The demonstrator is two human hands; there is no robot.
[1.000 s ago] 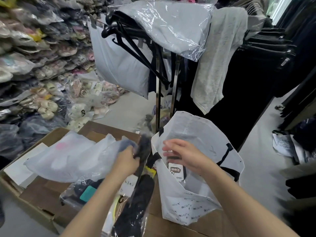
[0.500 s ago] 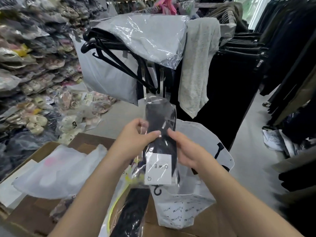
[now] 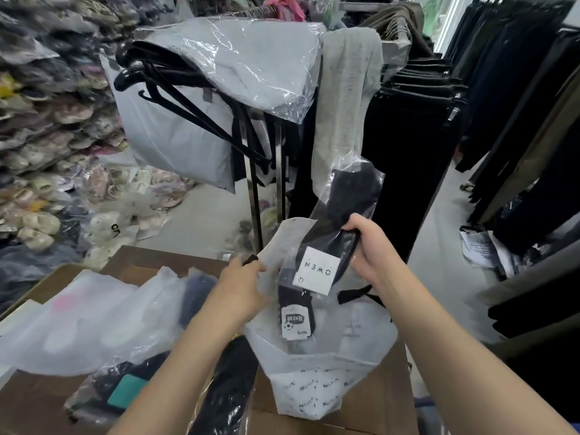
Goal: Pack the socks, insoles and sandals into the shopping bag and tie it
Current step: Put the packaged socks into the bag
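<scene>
right hand (image 3: 367,251): grip holds owen sock pack (image 3: 318,270) at shopping bag (image 3: 329,375) mouth. left hand (image 3: 241,288): grip pinches the bag's left rim.

Two hands (image 3: 241,293) (image 3: 370,252), one shopping bag (image 3: 329,381), two white-labelled sock packs (image 3: 345,199) (image 3: 296,315).

Insole pack (image 3: 226,390) partly off bottom edge

sock pack (image 3: 340,233) above shopping bag (image 3: 317,378), frosted pouches (image 3: 94,321) left
</scene>
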